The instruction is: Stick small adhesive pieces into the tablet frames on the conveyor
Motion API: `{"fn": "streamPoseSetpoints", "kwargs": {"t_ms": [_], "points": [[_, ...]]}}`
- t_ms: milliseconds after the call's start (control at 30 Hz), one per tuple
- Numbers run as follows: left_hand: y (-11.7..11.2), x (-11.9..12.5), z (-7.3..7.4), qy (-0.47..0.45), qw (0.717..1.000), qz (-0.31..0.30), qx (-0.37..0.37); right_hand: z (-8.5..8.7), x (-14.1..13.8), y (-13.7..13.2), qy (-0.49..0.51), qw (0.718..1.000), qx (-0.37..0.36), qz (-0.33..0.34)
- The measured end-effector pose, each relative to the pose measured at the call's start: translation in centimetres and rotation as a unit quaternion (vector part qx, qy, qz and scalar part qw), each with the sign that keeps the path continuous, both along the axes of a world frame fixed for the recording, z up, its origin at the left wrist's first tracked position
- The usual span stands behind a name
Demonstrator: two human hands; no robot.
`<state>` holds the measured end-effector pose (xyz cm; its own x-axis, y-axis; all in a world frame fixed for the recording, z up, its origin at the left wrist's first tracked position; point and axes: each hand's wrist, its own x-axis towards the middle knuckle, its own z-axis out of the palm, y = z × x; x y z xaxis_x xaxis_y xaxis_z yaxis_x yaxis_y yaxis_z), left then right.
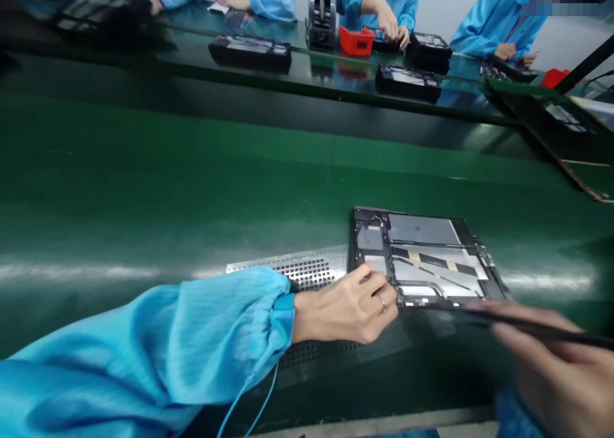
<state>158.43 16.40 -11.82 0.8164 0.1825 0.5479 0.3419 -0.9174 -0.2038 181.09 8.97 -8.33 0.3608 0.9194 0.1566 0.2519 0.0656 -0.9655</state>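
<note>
An opened tablet-like device (pixel 426 256) lies on the green work surface, its grey battery panels, cables and tape strips showing. My left hand (pixel 352 304), a ring on one finger, rests at its lower left corner with the fingers curled together. Those fingertips are hidden, so I cannot see what they pinch. Beneath my left wrist is a clear sheet (pixel 311 268) with rows of small black squares, reaching up to the device's left side. My right hand (pixel 556 355), blurred, grips a slim black tool (pixel 537 328) whose tip points at the device's lower edge.
Across the line, several people in blue smocks work with their hands (pixel 386 25). Stacked devices (pixel 252 51) and another stack (pixel 410 80) stand on the far ledge, near a red bin (pixel 355 41) and a tape dispenser (pixel 321 16). A tilted green board (pixel 561 128) juts in at right.
</note>
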Motion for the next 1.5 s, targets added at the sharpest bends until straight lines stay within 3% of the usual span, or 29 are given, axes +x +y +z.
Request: {"fn": "streamPoseSetpoints", "kwargs": {"t_ms": [100,200,567,967,1167,1267,1367,1500], "points": [[-0.2,0.3,-1.6,-0.021,1.0,0.0,-0.016,-1.8,-4.2,-1.4,0.054,0.987,-0.133,0.077],[-0.3,0.5,-2.3,-0.034,0.999,0.008,-0.024,-3.4,-5.8,-1.3,0.078,0.973,-0.198,0.089],[-0.4,0.4,-2.7,-0.037,0.998,0.006,-0.043,-4.2,-5.8,-1.3,0.065,0.975,-0.198,0.072],[-0.3,0.4,-2.7,-0.041,0.998,0.003,-0.045,-5.0,-4.3,-0.3,0.09,0.971,-0.185,0.118],[0.0,0.2,-1.6,-0.046,0.998,0.008,-0.033,-2.5,-3.0,0.5,0.11,0.979,-0.108,0.136],[0.2,-0.4,0.2,-0.063,0.998,0.018,-0.02,-0.1,-2.7,1.2,0.082,0.988,-0.001,0.129],[0.4,-1.1,2.4,-0.091,0.995,0.04,-0.021,2.2,-3.2,2.4,0.059,0.989,0.11,0.075],[0.3,-1.9,4.7,-0.11,0.99,0.065,-0.064,3.9,-4.3,3.8,0.066,0.983,0.169,0.024]]}}
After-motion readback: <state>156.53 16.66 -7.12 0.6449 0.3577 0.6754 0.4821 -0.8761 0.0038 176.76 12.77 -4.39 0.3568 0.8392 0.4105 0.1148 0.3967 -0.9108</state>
